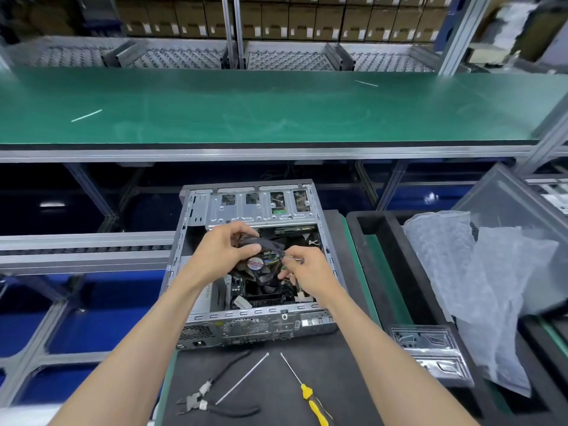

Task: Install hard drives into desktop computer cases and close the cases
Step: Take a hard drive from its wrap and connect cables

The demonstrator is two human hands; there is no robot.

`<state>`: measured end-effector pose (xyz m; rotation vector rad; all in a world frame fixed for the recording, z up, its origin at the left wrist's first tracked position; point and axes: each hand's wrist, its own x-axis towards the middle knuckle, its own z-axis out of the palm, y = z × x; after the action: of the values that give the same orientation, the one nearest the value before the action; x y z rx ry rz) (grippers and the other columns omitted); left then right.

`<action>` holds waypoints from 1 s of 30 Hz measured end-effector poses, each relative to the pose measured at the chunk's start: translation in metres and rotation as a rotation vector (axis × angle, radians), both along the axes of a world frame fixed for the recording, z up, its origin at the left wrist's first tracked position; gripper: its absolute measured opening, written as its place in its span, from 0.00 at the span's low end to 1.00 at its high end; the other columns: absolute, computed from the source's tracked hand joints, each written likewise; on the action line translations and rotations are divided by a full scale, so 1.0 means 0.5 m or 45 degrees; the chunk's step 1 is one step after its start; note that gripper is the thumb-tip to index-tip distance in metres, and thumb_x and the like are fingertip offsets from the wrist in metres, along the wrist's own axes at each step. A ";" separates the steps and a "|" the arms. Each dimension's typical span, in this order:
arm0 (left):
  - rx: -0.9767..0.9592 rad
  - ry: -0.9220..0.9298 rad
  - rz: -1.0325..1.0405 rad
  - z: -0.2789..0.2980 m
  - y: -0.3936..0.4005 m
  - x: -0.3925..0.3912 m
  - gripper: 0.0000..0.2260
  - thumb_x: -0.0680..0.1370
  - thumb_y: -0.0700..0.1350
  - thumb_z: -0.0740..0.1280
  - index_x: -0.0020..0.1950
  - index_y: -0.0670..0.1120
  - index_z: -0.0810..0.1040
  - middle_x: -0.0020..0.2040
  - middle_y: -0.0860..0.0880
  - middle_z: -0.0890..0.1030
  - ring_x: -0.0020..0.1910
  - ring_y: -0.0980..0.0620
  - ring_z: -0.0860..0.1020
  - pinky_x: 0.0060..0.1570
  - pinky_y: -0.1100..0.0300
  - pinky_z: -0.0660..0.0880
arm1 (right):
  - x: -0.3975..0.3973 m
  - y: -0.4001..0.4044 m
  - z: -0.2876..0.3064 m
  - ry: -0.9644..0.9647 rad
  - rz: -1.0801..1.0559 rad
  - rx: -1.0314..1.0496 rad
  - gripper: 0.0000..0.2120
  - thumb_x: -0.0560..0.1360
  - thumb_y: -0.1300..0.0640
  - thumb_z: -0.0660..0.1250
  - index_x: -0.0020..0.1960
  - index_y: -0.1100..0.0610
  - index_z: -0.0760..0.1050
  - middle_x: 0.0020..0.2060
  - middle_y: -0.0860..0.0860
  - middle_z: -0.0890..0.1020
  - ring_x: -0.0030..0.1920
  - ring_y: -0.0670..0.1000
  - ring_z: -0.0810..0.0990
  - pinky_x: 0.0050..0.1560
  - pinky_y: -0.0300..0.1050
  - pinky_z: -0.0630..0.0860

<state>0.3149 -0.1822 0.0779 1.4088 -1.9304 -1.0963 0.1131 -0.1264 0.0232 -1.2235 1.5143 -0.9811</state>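
An open desktop case (196, 321) lies on its side on a dark mat, its rear panel toward me and the silver drive cage (246, 207) at the far end. Inside sits a black CPU fan (256, 265) with a round label. My left hand (219, 250) grips a black bundle of cables (270, 242) just above the fan. To its right, my right hand (310, 269) pinches thin coloured wires (292, 259) near the fan's edge. No hard drive is clearly visible in the case.
Black-handled pliers (212, 401), a long thin rod (242, 378) and a yellow-handled screwdriver (307, 392) lie on the mat in front of the case. A black tray at right holds bubble wrap (467, 272) and clear plastic packaging (430, 355). A green conveyor belt (276, 109) runs behind.
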 end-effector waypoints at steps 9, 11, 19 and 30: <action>-0.050 -0.622 -0.517 -0.004 0.003 -0.020 0.11 0.70 0.53 0.79 0.50 0.54 0.85 0.40 0.53 0.84 0.38 0.56 0.80 0.43 0.59 0.77 | 0.004 -0.002 0.007 0.305 -0.039 0.097 0.10 0.68 0.64 0.64 0.36 0.55 0.83 0.34 0.51 0.85 0.34 0.43 0.81 0.44 0.46 0.80; -0.047 -0.780 -0.609 -0.016 0.005 -0.031 0.15 0.70 0.55 0.79 0.54 0.55 0.85 0.43 0.50 0.84 0.43 0.52 0.78 0.47 0.55 0.77 | 0.008 -0.003 0.006 0.409 0.077 0.218 0.08 0.68 0.62 0.66 0.35 0.60 0.83 0.29 0.53 0.84 0.27 0.47 0.79 0.41 0.51 0.83; 0.275 -0.704 -0.690 -0.049 0.009 -0.047 0.09 0.76 0.50 0.71 0.56 0.55 0.86 0.47 0.58 0.85 0.48 0.56 0.80 0.54 0.58 0.76 | 0.021 -0.009 -0.011 0.821 0.277 0.294 0.13 0.71 0.64 0.65 0.41 0.51 0.86 0.45 0.49 0.85 0.53 0.52 0.78 0.53 0.51 0.79; 0.500 -0.528 -0.488 -0.073 0.031 -0.067 0.07 0.71 0.45 0.66 0.45 0.50 0.83 0.46 0.50 0.86 0.49 0.50 0.83 0.53 0.50 0.81 | 0.015 -0.010 -0.028 0.758 0.244 0.179 0.13 0.70 0.68 0.67 0.39 0.52 0.85 0.37 0.44 0.83 0.52 0.52 0.79 0.56 0.52 0.80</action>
<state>0.2814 -0.1670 0.0415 1.6092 -2.4528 -1.5213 0.1207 -0.1314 0.0094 -1.6081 1.8314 -0.3838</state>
